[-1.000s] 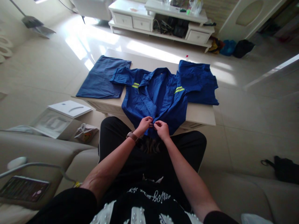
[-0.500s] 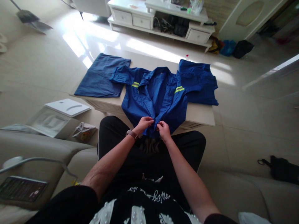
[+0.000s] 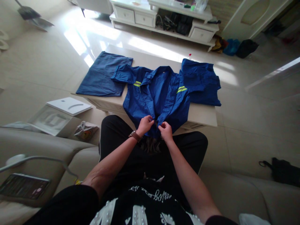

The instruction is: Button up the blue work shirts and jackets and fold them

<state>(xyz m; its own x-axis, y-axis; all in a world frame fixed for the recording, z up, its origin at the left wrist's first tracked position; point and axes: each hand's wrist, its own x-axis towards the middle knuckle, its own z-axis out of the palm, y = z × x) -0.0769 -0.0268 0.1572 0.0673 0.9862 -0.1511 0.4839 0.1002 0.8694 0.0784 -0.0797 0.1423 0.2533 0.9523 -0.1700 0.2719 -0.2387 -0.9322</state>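
Observation:
A blue work jacket [image 3: 138,100] with yellow-green reflective stripes lies spread on the low table [image 3: 202,115], collar at the far side and front parted. Its lower end hangs over the near edge toward my lap. My left hand [image 3: 145,125], with a watch on the wrist, pinches the left front edge near the hem. Opposite it, my right hand [image 3: 165,131] pinches the right front edge. A small gap shows between the two edges; fastener details are too small to tell.
Folded blue trousers [image 3: 100,76] lie on the table's left end, and another folded blue garment [image 3: 205,97] is under the jacket's right sleeve. White boxes [image 3: 67,106] stand on the floor at left. A phone [image 3: 24,186] rests on the sofa [image 3: 77,162].
Both hands keep their pinch on the jacket's front edges, and the edges sit slightly farther apart at the hem. The whole view has shifted a little.

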